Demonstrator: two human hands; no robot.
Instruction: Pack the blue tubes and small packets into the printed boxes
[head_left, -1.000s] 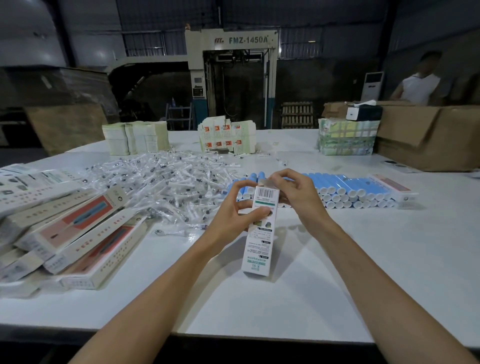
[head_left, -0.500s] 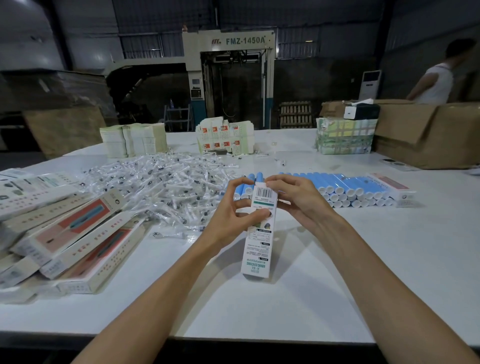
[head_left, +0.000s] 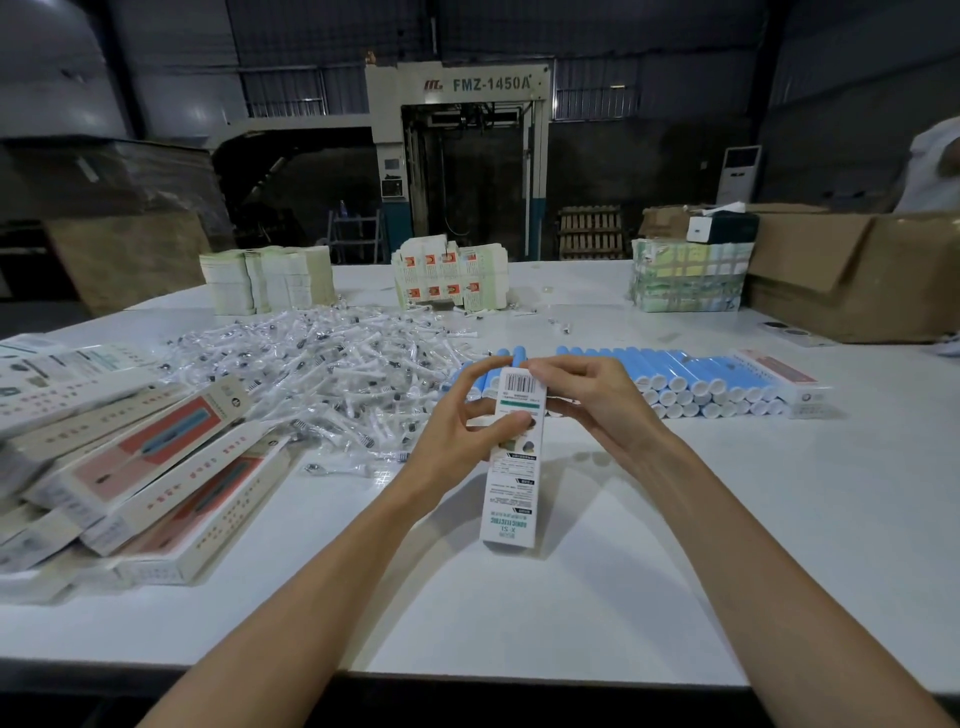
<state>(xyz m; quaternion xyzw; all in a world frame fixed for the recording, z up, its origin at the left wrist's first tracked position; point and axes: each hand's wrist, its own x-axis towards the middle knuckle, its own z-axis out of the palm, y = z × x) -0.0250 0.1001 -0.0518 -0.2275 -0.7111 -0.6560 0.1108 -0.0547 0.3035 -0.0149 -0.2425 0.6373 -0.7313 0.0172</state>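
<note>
A tall white printed box (head_left: 511, 478) stands upright on the white table (head_left: 727, 545) in front of me. My left hand (head_left: 462, 426) grips its upper part, thumb across the front face. My right hand (head_left: 582, 395) pinches the box's top end by the barcode. Behind my hands lie rows of blue tubes (head_left: 696, 371) with white caps. A heap of small clear packets (head_left: 322, 369) spreads to the left of them. Whether anything is inside the box is hidden.
Packed printed boxes (head_left: 150, 467) lie piled at the left. Flat carton stacks (head_left: 267, 280) (head_left: 449, 278) and a wrapped bundle (head_left: 688, 283) stand at the back, a brown cardboard box (head_left: 852, 270) at the right. A person's white sleeve (head_left: 935, 166) shows far right.
My hands and the box stay in nearly the same place; the fingers of my right hand shift slightly at the top end. The person in the background has moved to the right.
</note>
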